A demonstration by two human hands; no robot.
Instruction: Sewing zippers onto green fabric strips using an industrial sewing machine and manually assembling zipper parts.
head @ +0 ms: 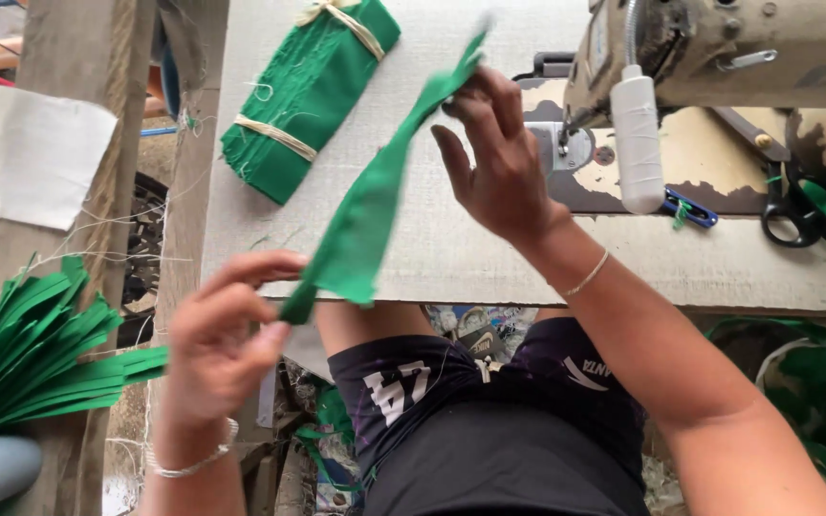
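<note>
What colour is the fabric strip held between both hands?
Plain green fabric strip, no pattern; head view.

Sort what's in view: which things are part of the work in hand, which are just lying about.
In hand: green strip, pinched by left hand and right hand.

Lying about: tied green bundle, loose green strips, sewing machine, scissors, white cloth.
</note>
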